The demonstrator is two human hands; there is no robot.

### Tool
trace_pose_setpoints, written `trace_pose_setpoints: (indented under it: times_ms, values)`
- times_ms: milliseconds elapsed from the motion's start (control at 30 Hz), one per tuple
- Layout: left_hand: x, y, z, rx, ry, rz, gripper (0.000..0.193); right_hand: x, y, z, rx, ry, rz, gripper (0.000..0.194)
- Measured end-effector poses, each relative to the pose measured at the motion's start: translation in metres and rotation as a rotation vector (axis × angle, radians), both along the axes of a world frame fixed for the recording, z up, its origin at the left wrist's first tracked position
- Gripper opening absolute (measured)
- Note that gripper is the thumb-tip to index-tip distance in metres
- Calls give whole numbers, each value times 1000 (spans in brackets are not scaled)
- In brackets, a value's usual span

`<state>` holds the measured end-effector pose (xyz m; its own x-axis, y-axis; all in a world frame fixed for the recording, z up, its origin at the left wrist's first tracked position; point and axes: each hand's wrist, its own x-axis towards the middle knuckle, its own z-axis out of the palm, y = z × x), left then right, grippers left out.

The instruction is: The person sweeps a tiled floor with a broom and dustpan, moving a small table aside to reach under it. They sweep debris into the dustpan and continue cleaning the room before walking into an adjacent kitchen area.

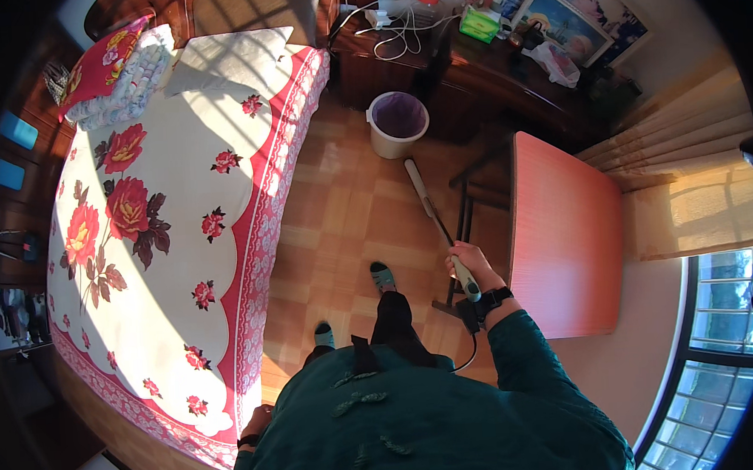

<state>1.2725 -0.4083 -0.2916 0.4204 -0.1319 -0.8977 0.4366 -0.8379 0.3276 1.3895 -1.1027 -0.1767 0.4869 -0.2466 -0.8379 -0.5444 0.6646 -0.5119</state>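
Observation:
My right hand [470,260] is closed around the light handle of a long tool [420,185] with a dark, thin middle part and a pale, elongated far end. That end points away from me, towards a white waste bin [392,146] with a purple liner. What kind of tool it is, I cannot tell. Down at the left edge of my body is my left hand [257,422], close to the near corner of the bed; my body partly hides it and its fingers are not clear. A bed with a floral bedspread [221,192] fills the left side.
A red-topped table [565,238] with dark metal legs stands right of my right hand. Behind the bin is a dark wooden cabinet [495,69] bearing cables, a green tissue pack [479,25] and framed pictures. Parquet floor [343,205] lies between bed and table.

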Motion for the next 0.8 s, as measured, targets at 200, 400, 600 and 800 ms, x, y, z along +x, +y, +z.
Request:
trace_pose_setpoints:
  times_ms: [200, 400, 600, 800]
  values:
    - [10, -118, 56, -92, 18, 174, 32, 80, -71, -76, -464, -355, 506, 8]
    - [12, -212, 107, -62, 189, 448, 30, 109, -38, -66, -32, 54, 231, 12]
    - [9, -242, 101, -139, 68, 531, 27, 122, -34, -6, -160, 44, 686, 15]
    - [8, -260, 77, -195, 90, 789, 25, 167, -52, 51, -120, 18, 932, 13]
